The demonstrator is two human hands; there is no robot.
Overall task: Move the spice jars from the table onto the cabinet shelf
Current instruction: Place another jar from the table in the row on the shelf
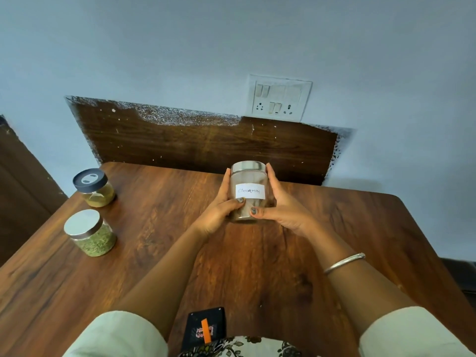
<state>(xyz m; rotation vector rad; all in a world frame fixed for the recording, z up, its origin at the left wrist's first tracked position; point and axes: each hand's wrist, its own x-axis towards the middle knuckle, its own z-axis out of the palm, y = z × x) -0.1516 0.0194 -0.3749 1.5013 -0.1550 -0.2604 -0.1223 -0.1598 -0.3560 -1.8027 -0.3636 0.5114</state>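
Both hands clasp the cinnamon jar (248,202) near the far edge of the table (257,266).
Curled round its clear sides, the left hand (221,210) and right hand (280,204) set thumbs under the label (250,191); likely rigid, slick, breakable, fairly light, so grip the body, not the lid (248,167).

text: "Cinnamon" | handwritten | on white sticker (250,191) | front of steel-lidded jar (248,177)
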